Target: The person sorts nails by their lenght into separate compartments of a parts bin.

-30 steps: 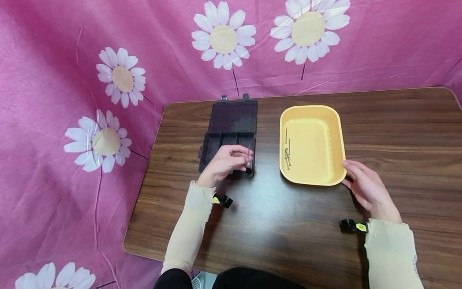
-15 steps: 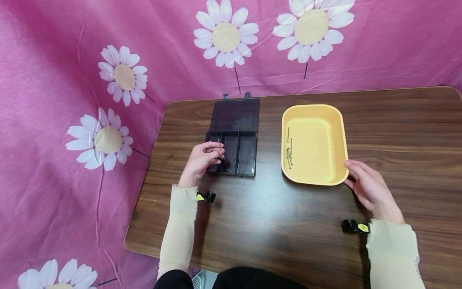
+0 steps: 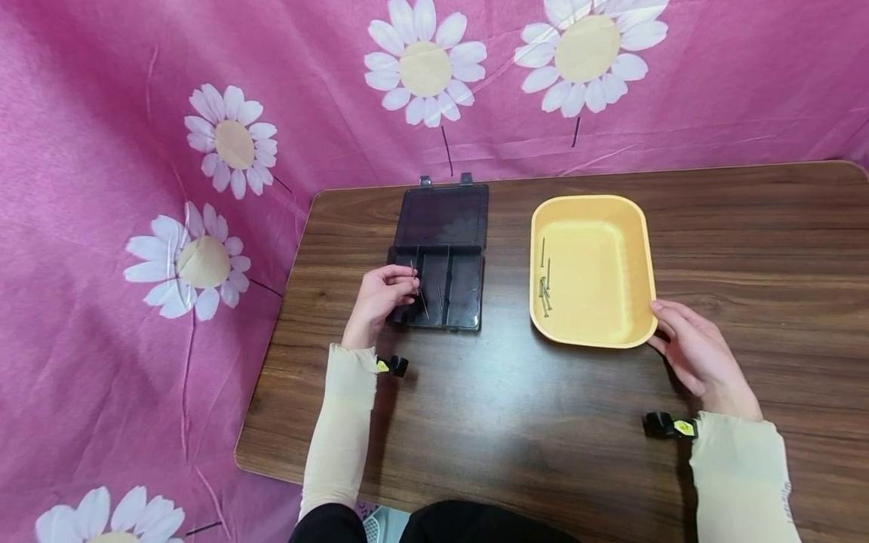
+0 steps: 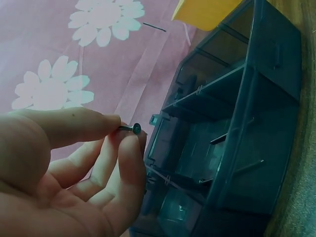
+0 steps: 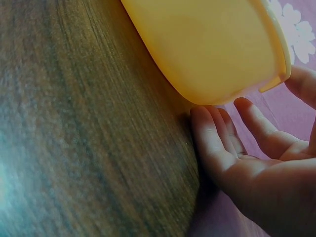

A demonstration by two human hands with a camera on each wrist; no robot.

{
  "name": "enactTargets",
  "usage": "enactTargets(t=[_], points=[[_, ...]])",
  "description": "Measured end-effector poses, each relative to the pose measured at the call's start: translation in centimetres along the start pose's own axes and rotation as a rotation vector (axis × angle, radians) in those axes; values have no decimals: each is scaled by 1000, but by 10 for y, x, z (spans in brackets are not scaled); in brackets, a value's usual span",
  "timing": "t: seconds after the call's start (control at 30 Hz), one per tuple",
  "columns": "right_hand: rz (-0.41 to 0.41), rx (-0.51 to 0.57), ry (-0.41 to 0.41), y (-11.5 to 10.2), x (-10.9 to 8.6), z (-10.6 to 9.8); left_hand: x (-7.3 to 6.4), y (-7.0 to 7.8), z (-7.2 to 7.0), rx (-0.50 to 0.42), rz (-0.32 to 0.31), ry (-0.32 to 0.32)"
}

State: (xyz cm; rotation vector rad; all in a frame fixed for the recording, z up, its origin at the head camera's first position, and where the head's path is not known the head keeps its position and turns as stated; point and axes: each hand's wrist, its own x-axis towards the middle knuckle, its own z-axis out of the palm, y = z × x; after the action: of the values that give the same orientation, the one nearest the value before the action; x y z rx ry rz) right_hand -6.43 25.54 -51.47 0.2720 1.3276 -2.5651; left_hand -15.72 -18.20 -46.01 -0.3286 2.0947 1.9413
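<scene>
My left hand [image 3: 380, 302] pinches a thin metal screw [image 4: 132, 128] between thumb and fingers, its round head facing the left wrist camera. That hand is over the left part of a dark see-through compartment box [image 3: 465, 294], whose lid [image 3: 441, 217] lies folded back. Two similar screws lie in the box's middle compartment, one of them a loose screw [image 3: 440, 294]. At the right, my right hand [image 3: 699, 362] holds the near right corner of a yellow tray [image 3: 648, 264], thumb at the rim and fingers against the outer wall. Several screws [image 3: 545, 294] lie along the tray's left side.
Both containers stand on a brown wood-grain table [image 3: 516, 422]. A pink cloth [image 3: 326, 113] with white flowers hangs behind and to the left. Dark camera mounts project from both wrists, including the right mount [image 3: 658, 424].
My left hand has moved left from the box's right compartment to its left part, still pinching the screw. Since half a second ago it has barely shifted. My right hand stays at the tray.
</scene>
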Motion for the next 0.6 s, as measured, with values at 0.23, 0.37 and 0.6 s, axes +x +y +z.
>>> enactTargets(t=[0.23,0.37,0.6], points=[[3,-11,3,0,0,0,4,4,8,136,32,54],[7,-14,6,0,0,0,7,6,13,212,48,82],[15,-39,22,0,-1,1,13,7,22,338,104,119]])
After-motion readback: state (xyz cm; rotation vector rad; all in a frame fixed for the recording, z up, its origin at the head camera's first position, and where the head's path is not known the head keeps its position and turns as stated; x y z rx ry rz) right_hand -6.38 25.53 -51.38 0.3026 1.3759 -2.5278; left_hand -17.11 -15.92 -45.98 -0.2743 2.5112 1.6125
